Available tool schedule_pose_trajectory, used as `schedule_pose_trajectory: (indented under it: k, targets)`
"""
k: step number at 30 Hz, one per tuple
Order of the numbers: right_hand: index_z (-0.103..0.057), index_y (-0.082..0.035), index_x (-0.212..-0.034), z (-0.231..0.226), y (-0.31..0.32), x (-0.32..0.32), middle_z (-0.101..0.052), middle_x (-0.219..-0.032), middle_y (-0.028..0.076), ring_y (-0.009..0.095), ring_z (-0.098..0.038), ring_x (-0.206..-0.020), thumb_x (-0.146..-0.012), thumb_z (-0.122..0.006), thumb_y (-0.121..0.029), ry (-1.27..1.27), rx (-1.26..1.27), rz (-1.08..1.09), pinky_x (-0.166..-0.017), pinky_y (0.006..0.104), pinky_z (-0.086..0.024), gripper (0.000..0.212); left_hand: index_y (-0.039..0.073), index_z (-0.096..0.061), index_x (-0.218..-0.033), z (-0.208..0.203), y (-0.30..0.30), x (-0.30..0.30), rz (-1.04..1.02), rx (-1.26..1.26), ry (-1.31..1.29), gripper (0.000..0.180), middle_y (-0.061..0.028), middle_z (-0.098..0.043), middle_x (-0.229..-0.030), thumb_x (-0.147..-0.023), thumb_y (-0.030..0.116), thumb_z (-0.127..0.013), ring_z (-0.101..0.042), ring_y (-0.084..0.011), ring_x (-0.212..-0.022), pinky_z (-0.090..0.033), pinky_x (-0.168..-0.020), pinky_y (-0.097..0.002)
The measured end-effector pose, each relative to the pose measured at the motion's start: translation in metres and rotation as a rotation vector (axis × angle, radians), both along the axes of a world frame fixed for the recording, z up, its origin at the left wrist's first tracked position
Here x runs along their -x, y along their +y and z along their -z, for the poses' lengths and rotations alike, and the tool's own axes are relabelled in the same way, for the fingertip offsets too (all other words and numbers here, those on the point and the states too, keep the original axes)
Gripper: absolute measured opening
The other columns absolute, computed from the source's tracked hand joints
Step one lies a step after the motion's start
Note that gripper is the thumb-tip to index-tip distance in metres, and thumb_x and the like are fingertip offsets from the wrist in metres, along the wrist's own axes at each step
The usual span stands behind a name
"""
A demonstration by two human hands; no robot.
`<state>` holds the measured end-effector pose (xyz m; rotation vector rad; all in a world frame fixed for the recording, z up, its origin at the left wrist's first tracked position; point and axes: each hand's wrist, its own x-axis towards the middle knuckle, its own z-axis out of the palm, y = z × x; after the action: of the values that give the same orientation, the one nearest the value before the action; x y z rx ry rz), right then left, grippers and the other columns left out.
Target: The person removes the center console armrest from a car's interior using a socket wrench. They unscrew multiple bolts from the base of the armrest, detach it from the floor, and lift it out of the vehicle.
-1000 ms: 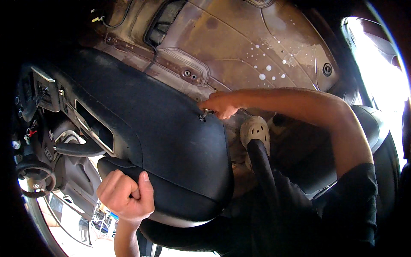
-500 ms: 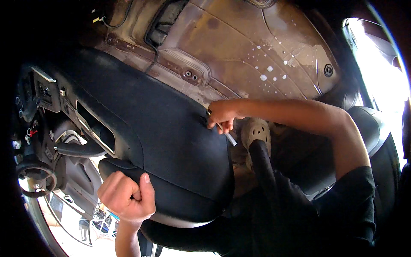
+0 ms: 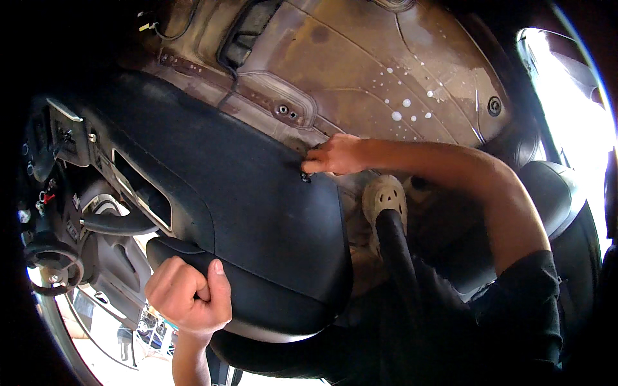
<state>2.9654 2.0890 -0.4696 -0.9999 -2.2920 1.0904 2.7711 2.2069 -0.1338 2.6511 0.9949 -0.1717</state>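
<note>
My left hand (image 3: 189, 296) is a closed fist, thumb up, in front of the near-left side of a black centre console (image 3: 257, 199). Nothing sticks out of the fist. My right hand (image 3: 340, 154) reaches in from the right to the far right edge of the console. Its fingers are bent and pressed together there, and whatever they pinch is hidden. Just below the fingertips, a small dark piece or opening (image 3: 305, 176) shows on the console's side.
Bare, stained brown floor (image 3: 347, 77) with white spots lies beyond the console. A light clog (image 3: 384, 196) is on my foot beside it. A steering wheel (image 3: 54, 267) stands at far left, and a loose cable with a yellow connector (image 3: 147, 27) lies at upper left.
My right hand has moved slightly up and left along the console's edge. The thin light-grey stick that poked out below it is no longer visible. My left fist has hardly moved.
</note>
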Motion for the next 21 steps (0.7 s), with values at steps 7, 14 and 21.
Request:
schedule_pose_trajectory:
  k: [7, 14, 21]
  targets:
    - [-0.045, -0.005, -0.115, -0.020, -0.012, 0.012, -0.064, -0.089, 0.016, 0.033, -0.067, -0.079, -0.081, -0.062, -0.008, -0.156, 0.417, 0.136, -0.058, 0.0446, -0.053, 0.038, 0.011, -0.039, -0.050, 0.002, 0.001, -0.003, -0.006, 0.018, -0.028, 0.043, -0.0033, -0.038, -0.047, -0.079, 0.012, -0.071, -0.039, -0.0164, -0.041, -0.021, -0.042, -0.0282]
    - [-0.064, 0.005, -0.096, -0.044, 0.008, 0.012, -0.069, -0.087, 0.017, 0.023, -0.069, -0.071, -0.086, -0.064, -0.013, 0.627, 1.800, 0.271, -0.063, 0.0335, -0.058, 0.021, 0.011, -0.039, -0.050, 0.001, 0.000, 0.001, -0.004, 0.002, -0.020, 0.043, -0.0028, -0.039, -0.046, -0.080, 0.014, -0.070, -0.040, -0.0157, -0.041, -0.021, -0.043, -0.0272]
    - [-0.044, -0.007, -0.115, -0.030, 0.004, 0.009, -0.065, -0.081, 0.015, 0.029, -0.070, -0.077, -0.082, -0.067, -0.004, 0.288, 1.211, 0.102, -0.060, 0.0416, -0.058, 0.040, 0.010, -0.041, -0.050, 0.001, 0.002, -0.002, 0.015, 0.020, -0.005, 0.041, -0.0035, -0.040, -0.046, -0.080, 0.014, -0.070, -0.041, -0.0158, -0.041, -0.022, -0.043, -0.0268]
